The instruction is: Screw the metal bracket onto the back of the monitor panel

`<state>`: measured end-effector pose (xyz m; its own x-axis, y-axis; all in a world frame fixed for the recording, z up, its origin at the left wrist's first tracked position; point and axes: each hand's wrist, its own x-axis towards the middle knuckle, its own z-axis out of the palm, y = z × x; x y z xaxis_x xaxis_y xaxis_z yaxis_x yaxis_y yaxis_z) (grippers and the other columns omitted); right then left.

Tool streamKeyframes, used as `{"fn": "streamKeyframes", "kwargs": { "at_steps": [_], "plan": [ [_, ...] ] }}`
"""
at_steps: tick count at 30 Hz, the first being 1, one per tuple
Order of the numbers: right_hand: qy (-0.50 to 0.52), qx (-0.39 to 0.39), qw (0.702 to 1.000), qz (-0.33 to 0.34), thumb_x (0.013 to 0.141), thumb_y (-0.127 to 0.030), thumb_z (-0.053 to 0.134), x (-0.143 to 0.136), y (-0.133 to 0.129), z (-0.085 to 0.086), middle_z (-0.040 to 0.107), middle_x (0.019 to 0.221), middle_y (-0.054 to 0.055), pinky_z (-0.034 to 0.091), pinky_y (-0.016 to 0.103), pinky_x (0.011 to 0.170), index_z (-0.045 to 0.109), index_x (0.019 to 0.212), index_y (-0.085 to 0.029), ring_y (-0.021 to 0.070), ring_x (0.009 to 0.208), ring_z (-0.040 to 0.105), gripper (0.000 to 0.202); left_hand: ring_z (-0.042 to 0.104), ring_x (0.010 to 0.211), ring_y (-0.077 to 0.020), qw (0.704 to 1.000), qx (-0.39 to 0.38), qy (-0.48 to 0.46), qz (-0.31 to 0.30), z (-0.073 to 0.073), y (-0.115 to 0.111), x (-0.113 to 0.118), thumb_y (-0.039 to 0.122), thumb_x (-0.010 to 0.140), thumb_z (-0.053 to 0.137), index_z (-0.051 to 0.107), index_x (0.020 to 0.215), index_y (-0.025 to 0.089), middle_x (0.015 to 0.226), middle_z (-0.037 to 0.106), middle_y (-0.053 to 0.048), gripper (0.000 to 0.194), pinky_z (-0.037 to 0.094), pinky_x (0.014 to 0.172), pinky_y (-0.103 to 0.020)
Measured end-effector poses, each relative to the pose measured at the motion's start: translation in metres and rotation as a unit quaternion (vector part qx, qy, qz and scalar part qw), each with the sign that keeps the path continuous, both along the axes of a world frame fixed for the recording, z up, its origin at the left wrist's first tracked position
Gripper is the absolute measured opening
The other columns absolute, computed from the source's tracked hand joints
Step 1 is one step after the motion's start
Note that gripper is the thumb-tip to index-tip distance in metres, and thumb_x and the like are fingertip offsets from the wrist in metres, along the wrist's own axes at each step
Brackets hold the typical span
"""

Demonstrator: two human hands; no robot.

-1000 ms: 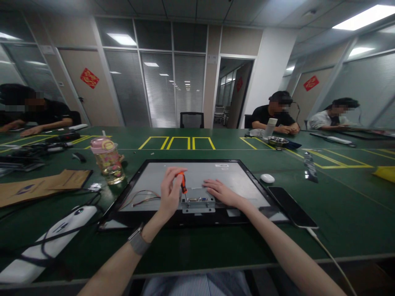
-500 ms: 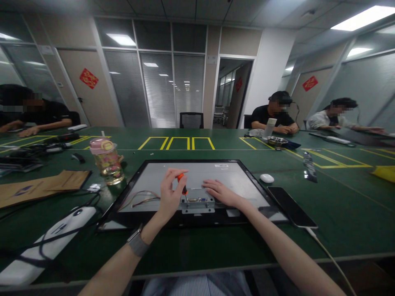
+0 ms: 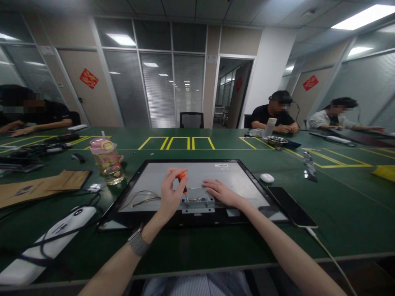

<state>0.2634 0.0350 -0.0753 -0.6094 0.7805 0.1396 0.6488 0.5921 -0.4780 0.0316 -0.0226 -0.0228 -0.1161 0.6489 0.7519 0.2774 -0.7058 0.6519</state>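
Note:
An orange and black screwdriver (image 3: 182, 177) stands nearly upright between the fingers and thumb of my left hand (image 3: 170, 191), its tip at the left part of a metal bracket with ports (image 3: 199, 204). The bracket sits at the near edge of a flat grey panel with a black frame (image 3: 191, 170), which lies on the green table. My right hand (image 3: 221, 192) rests flat on the panel, right of the bracket, fingers spread. Thin wires (image 3: 142, 198) lie on the panel left of my left hand.
Left are a pink-lidded bottle (image 3: 108, 160), a brown paper bag (image 3: 46, 187) and a white power strip (image 3: 49, 242) with black cables. Right are a white case (image 3: 267, 178) and a black phone (image 3: 291, 205) on a cable. Several people sit across the table.
The screwdriver's handle leans slightly differently in my left hand. My right hand stays in place on the panel.

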Motion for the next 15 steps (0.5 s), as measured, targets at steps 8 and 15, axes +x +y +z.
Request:
{"fn": "streamKeyframes", "kwargs": {
  "at_steps": [8,15],
  "plan": [
    [-0.01,0.004,1.0,0.0,0.098,-0.051,0.024,-0.0002,0.0019,-0.0004,0.041,0.144,0.006,0.014,0.048,0.112,0.047,0.134,-0.025,0.0227,0.134,0.032,0.051,0.055,0.1,-0.0184,0.999,-0.006,-0.021,-0.023,0.0023,-0.0033,-0.0013,0.024,0.092,0.037,0.065,0.105,0.02,0.107,0.061,-0.007,0.031,0.042,0.087,-0.031],
    [-0.005,0.007,1.0,0.0,0.097,-0.052,0.024,-0.0003,0.0015,-0.0012,0.042,0.144,0.006,0.014,0.048,0.112,0.048,0.134,-0.024,0.0231,0.134,0.032,0.052,0.056,0.086,-0.0149,1.0,-0.01,0.002,-0.009,-0.0011,-0.002,0.0,0.023,0.09,0.046,0.061,0.113,0.021,0.095,0.06,-0.005,0.027,0.044,0.08,-0.029]
  ]
}}
